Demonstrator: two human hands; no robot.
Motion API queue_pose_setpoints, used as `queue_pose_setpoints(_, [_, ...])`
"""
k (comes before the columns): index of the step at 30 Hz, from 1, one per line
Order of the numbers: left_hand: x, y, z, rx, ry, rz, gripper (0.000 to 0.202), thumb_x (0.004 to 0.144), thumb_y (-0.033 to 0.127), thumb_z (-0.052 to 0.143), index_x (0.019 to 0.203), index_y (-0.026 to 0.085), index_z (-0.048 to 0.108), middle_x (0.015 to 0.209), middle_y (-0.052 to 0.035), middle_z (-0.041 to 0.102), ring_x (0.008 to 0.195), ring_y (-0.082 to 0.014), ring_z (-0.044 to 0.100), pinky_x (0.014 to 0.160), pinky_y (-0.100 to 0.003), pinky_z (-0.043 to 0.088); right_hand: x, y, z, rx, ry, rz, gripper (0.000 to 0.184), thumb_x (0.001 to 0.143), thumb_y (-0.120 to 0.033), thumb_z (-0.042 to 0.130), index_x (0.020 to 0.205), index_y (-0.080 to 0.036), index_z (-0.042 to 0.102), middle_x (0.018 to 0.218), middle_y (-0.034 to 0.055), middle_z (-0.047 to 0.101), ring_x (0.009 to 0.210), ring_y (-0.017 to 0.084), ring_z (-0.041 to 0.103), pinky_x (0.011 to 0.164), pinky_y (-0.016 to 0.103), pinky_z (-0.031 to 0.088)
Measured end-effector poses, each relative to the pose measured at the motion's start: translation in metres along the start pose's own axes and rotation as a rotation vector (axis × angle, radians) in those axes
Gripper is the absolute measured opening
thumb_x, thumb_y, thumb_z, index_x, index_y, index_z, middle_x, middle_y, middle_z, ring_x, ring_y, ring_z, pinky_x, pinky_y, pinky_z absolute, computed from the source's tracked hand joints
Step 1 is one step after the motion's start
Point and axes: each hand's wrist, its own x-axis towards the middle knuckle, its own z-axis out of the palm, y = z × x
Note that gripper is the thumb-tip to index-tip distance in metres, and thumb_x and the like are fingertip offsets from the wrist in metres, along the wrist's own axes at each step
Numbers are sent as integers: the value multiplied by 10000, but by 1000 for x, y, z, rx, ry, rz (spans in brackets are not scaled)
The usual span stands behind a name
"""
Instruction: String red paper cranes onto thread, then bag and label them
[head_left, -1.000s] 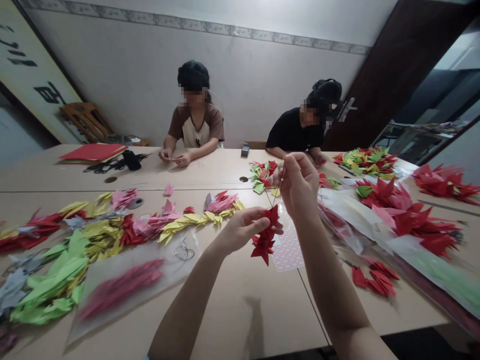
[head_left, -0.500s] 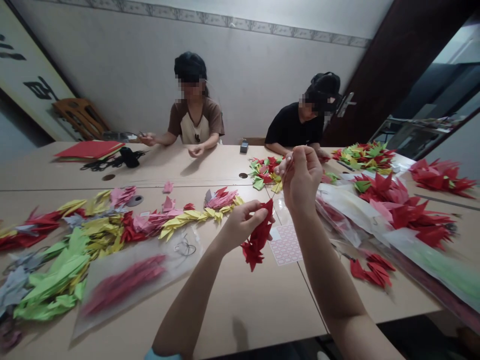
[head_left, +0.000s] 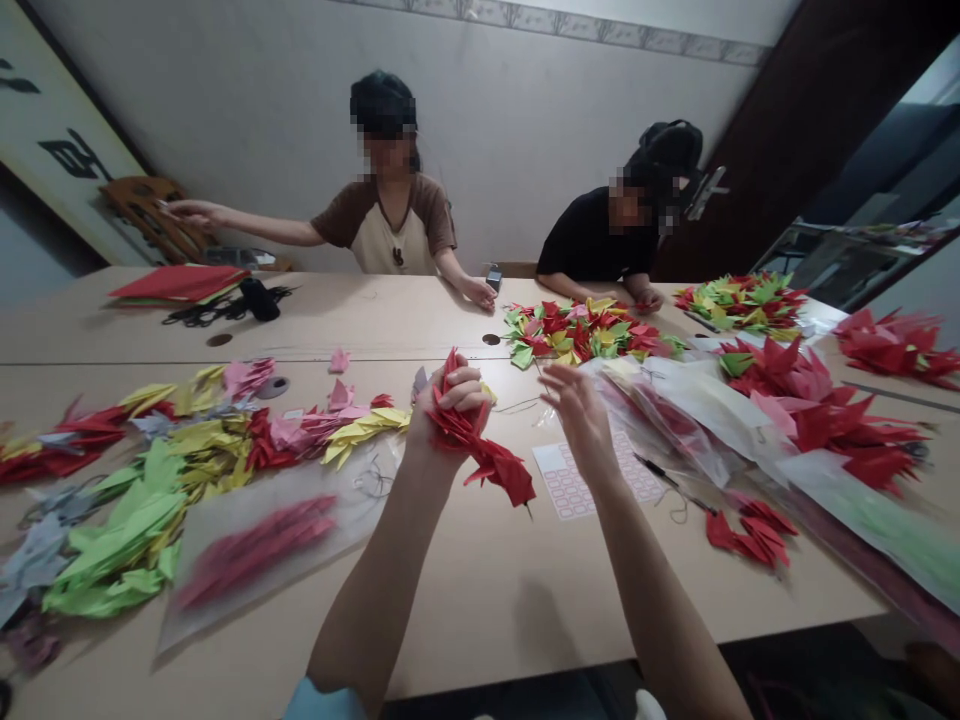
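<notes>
Locate red paper strand above the table, near centre, enclosed by tightly curled fingers of the left hand and partly hidden there. Find right hand just to the right, with fingers loosely fanned; cannot tell whether gripping anything. Note open room between forearms to the near edge. See frosted bag at left with blurred contents, plastic bags cut off at right.

Red folded-paper strand, aslant in left hand
</notes>
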Motion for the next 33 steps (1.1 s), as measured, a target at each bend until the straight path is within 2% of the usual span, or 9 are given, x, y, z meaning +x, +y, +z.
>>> queue_pose_setpoints(2, [3,1,1,-29,58,66,342,994,182,265,765,117,510,548,68,415,339,25,348,404,-89,316,-35,-3,4,147,-252,-18,598,735,-646,602,1202,-287,496,1298,98,519,1121,245,569,918,429,484])
queue_pose_setpoints(4, [7,-2,0,-8,106,141,351,992,189,265,725,126,483,544,70,413,342,21,340,404,-98,311,-60,-6,11,181,-335,14,606,734,-566,665,1245,-308,466,1272,94,541,1051,228,608,872,417,515])
queue_pose_setpoints(7, [14,-12,-5,53,166,212,352,985,203,279,673,143,430,526,74,417,334,11,339,395,-121,294,-75,-9,22,158,-255,81,509,762,-434,695,1209,-295,496,1071,58,635,839,167,656,750,351,555])
queue_pose_setpoints(13, [18,-33,-17,155,244,243,342,967,277,327,662,160,429,510,60,436,370,-45,407,438,-188,363,-67,-12,23,89,-41,278,266,766,-431,673,879,-198,610,669,-31,605,567,92,578,585,253,545])
queue_pose_setpoints(18, [13,-43,-28,314,209,293,329,886,467,406,796,165,497,660,7,547,533,-105,542,557,-249,455,-68,-8,10,195,35,389,300,789,-470,632,822,-174,595,657,-31,606,432,53,509,408,183,396])
queue_pose_setpoints(20, [8,-47,-36,468,121,312,321,767,466,595,866,173,506,762,-10,589,656,-125,596,631,-252,483,-69,-5,3,230,52,409,301,789,-468,632,822,-172,594,655,-34,600,403,47,484,398,190,373])
queue_pose_setpoints(23, [-2,-51,-52,822,-9,403,459,618,225,774,967,209,476,960,-24,615,845,-143,622,752,-266,512,-71,-2,-5,206,57,407,292,790,-460,628,826,-172,596,657,-31,594,404,50,466,388,196,357])
queue_pose_setpoints(28, [-14,-50,-73,1085,-37,392,514,711,233,731,1089,244,382,1109,-49,590,883,-171,651,739,-339,579,-74,2,-10,115,11,363,262,809,-441,593,799,-179,593,564,-50,529,437,64,451,405,194,375])
queue_pose_setpoints(33, [-7,-38,-62,1143,-32,506,509,727,257,717,1114,240,386,1037,-43,625,876,-185,666,723,-336,596,-59,-2,-5,105,-58,307,229,777,-397,632,864,-187,612,583,-50,534,513,83,506,549,249,488])
